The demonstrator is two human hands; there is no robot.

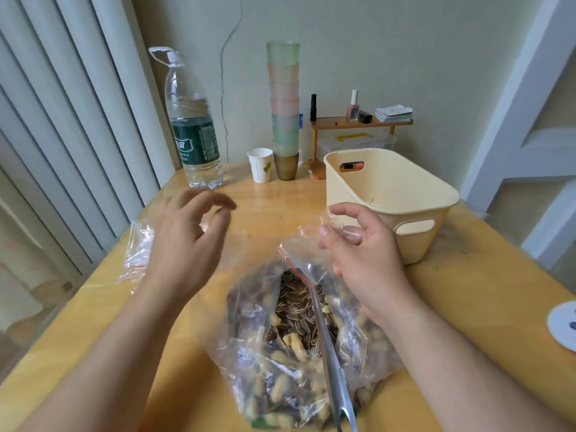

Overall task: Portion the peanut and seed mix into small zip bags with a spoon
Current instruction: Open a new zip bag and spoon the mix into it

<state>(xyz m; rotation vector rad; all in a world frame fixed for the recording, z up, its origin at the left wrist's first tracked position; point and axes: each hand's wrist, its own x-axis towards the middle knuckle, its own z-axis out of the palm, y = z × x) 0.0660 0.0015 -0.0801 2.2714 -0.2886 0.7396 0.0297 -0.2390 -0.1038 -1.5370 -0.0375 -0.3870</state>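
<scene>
A: What's the step in hand, as you read it?

B: Opening a small bag, I'd judge. The left hand (184,241) hovers at centre left, fingers loosely curled, thumb and forefinger near each other, grasping nothing I can see. The right hand (358,244), right of centre, pinches a small clear zip bag (314,241) between thumb and fingers, held just above the big bag of peanut and seed mix (299,332) at lower centre.

A: How to do it well?

B: Bring the left hand over to take the near lip while the right keeps the far lip, and part the mouth wide. Then one hand must be freed for the spoon (327,344), whose handle leans out of the mix toward the bottom edge. Keep the small bag low over the big one, so spills fall back in.

A: Count things, left to right.

B: A pile of spare zip bags (137,254) on the counter (467,291) at mid left, number unclear. One water bottle (193,132), upper left. One paper cup (261,165). One tall stack of plastic cups (284,110), too blurred to count exactly. One spoon, one big bag, one held bag. One cream basket (414,226) at right.
</scene>
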